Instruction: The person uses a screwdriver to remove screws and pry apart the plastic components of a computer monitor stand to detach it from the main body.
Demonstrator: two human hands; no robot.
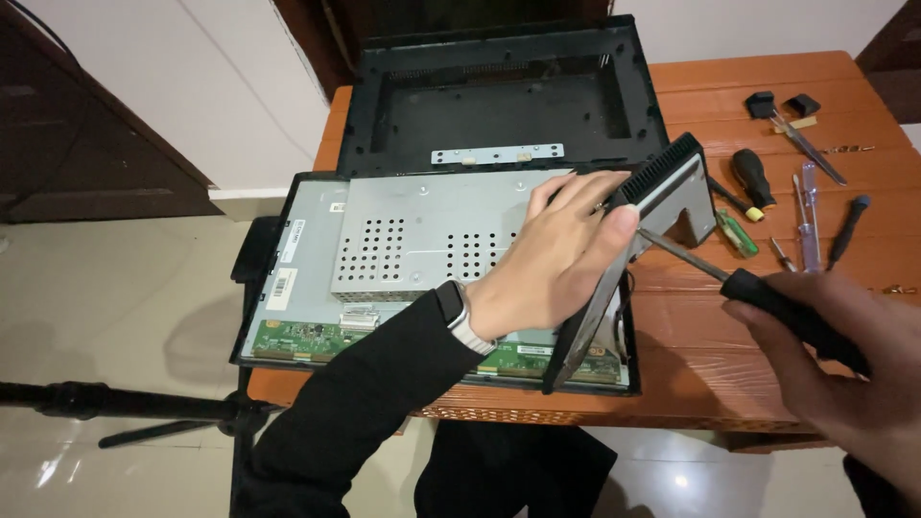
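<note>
Two white rectangular labels (286,259) sit on the opened monitor's (317,288) left edge, print probably dark.

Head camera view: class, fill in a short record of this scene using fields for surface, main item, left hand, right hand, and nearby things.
surface: orange wooden table
main item: opened monitor lying face down, metal shield and green circuit board showing
left hand: left hand grips a tilted grey metal bracket at the monitor's right side
right hand: right hand holds a black-handled screwdriver, tip at the bracket
nearby things: black back cover behind the monitor; spare screwdrivers to the right
</note>
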